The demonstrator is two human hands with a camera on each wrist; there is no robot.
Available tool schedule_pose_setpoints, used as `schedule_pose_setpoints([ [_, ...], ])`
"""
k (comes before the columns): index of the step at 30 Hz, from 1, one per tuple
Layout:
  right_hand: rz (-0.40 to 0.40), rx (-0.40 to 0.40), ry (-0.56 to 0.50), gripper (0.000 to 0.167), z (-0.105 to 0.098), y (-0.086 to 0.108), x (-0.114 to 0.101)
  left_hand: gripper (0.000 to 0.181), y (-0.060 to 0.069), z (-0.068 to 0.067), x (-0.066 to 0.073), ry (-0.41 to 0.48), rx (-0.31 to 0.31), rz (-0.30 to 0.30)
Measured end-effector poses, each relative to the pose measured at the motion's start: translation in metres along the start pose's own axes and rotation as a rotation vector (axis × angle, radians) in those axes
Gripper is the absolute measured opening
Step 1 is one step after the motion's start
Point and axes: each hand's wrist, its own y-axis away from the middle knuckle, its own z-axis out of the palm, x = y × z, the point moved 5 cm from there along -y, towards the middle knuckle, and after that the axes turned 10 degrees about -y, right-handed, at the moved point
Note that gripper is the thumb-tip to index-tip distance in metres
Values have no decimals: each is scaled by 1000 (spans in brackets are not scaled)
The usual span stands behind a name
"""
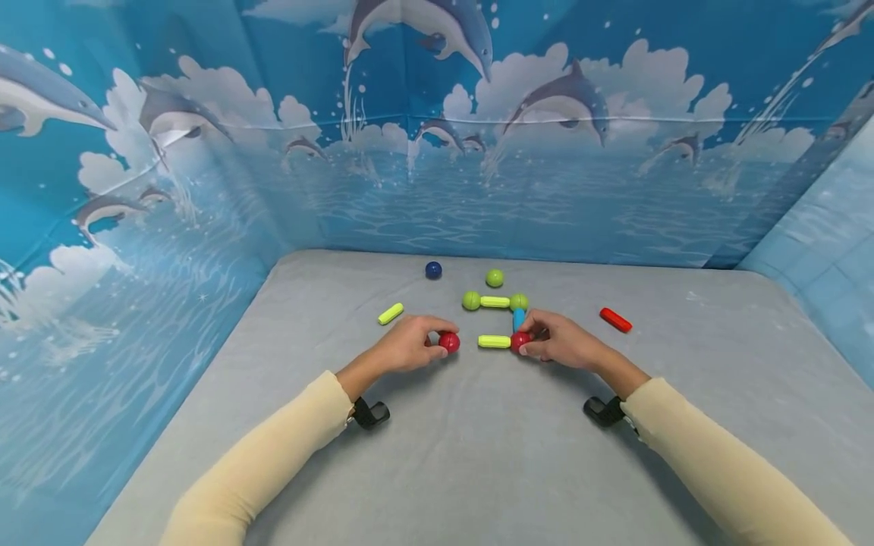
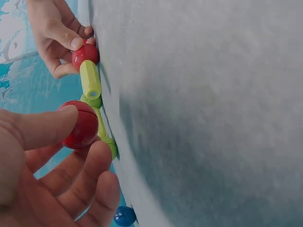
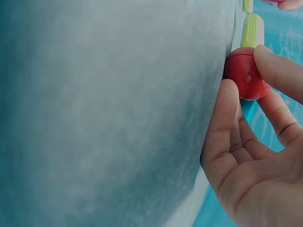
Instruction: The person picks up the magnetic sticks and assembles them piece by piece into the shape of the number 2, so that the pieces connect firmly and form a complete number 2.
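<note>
My left hand [image 1: 411, 343] pinches a red ball [image 2: 81, 125] between thumb and fingers, apart from the other pieces. Across from it, my right hand [image 1: 561, 339] holds a second red ball [image 3: 247, 73], which joins a yellow-green rod [image 1: 494, 341] pointing left and a blue rod [image 1: 519, 318] running away from me. At the far end of the blue rod is a green ball [image 1: 519, 302]. Another yellow-green rod [image 1: 495, 302] links that ball to a green ball [image 1: 471, 301] on the left. The left rod's free end faces the ball in my left hand.
A loose green ball [image 1: 495, 277] and a dark blue ball [image 1: 433, 270] lie toward the back of the grey surface [image 1: 437, 462]. One loose yellow-green rod [image 1: 391, 313] lies beyond my left hand, and a red rod [image 1: 616, 319] to the right. Dolphin-print sheeting [image 1: 410, 189] stands behind.
</note>
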Motion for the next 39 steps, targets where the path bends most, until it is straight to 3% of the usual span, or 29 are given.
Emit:
schedule_pose_setpoints([
  [8,1,0,-9,23,2,-2,1,41,-9,4,-2,32,6,-57],
  [26,-2,2,17,22,1,-3,2,37,-34,22,10,-4,-10,-79],
  [39,-4,-2,23,22,0,-2,0,39,-36,25,7,28,-17,-102],
])
